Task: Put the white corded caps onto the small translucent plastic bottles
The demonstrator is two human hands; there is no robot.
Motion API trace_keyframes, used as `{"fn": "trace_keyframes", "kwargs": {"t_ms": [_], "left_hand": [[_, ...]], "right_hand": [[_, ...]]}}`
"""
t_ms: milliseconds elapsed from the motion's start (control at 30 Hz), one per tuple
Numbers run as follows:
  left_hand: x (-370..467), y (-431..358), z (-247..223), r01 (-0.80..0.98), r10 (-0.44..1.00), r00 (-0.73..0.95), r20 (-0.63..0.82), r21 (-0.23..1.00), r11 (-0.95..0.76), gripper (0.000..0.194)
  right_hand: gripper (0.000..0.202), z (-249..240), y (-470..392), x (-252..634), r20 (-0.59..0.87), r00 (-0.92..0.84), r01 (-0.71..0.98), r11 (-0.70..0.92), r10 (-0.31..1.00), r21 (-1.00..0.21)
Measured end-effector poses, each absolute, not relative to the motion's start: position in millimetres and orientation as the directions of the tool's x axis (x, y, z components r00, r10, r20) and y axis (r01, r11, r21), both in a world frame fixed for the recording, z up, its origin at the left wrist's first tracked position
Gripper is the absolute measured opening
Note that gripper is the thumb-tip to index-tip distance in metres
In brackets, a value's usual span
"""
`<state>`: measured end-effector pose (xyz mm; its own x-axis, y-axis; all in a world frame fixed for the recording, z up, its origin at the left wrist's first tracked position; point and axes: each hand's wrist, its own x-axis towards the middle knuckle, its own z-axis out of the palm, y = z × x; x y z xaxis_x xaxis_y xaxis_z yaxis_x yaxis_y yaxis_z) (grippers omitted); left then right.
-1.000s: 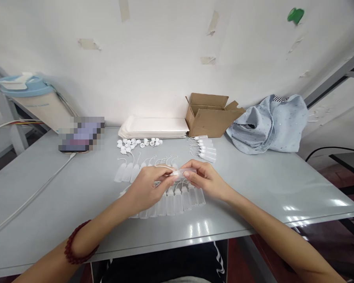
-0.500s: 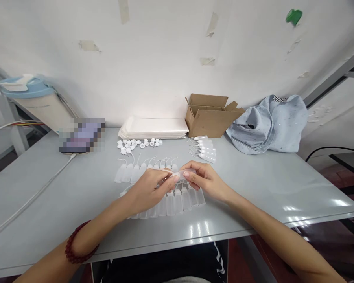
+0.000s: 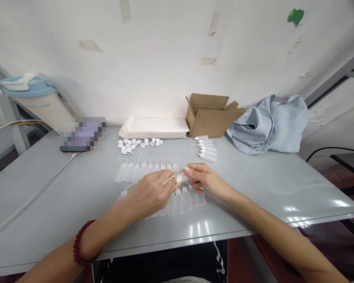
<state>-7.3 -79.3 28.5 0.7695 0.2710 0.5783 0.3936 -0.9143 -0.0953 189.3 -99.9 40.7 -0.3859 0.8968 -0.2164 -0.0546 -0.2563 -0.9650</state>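
A small translucent plastic bottle (image 3: 185, 177) with a white cap (image 3: 179, 179) is held up between both hands, tilted, its cap end to the left. My right hand (image 3: 205, 179) pinches the bottle's body. The fingers of my left hand (image 3: 156, 190) are curled closed at the cap, and a thin white strap (image 3: 168, 180) sticks out over them. Below the hands lies a row of similar bottles (image 3: 179, 202), partly covered by my left hand. Another row of bottles with upturned straps (image 3: 135, 173) lies behind it.
Loose white caps (image 3: 129, 144) lie before a stack of white sheets or sleeves (image 3: 156, 127). Several capped bottles (image 3: 206, 151) sit near an open cardboard box (image 3: 214, 122). A blue cloth bag (image 3: 265, 129) is at right; a phone (image 3: 84, 135) on a cable and a tumbler (image 3: 41, 102) are at left.
My left hand has turned over the cap, its back now facing up and its fingers curled. The bottle has tilted, and its cap and strap show more clearly.
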Motion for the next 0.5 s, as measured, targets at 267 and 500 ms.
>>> {"fn": "trace_keyframes", "kwargs": {"t_ms": [267, 500], "left_hand": [[-6.6, -77.3, 31.9, 0.397, 0.436, 0.736, 0.518, 0.192, -0.897, 0.022], [-6.4, -78.7, 42.9, 0.454, 0.676, 0.727, 0.118, 0.656, -0.603, 0.040]], "right_hand": [[0.043, 38.8, -101.0, 188.8, -0.224, -0.387, -0.105, -0.284, 0.894, -0.953], [0.043, 39.1, -103.1, 184.7, -0.181, -0.330, 0.044, -0.177, 0.927, -0.983]]}}
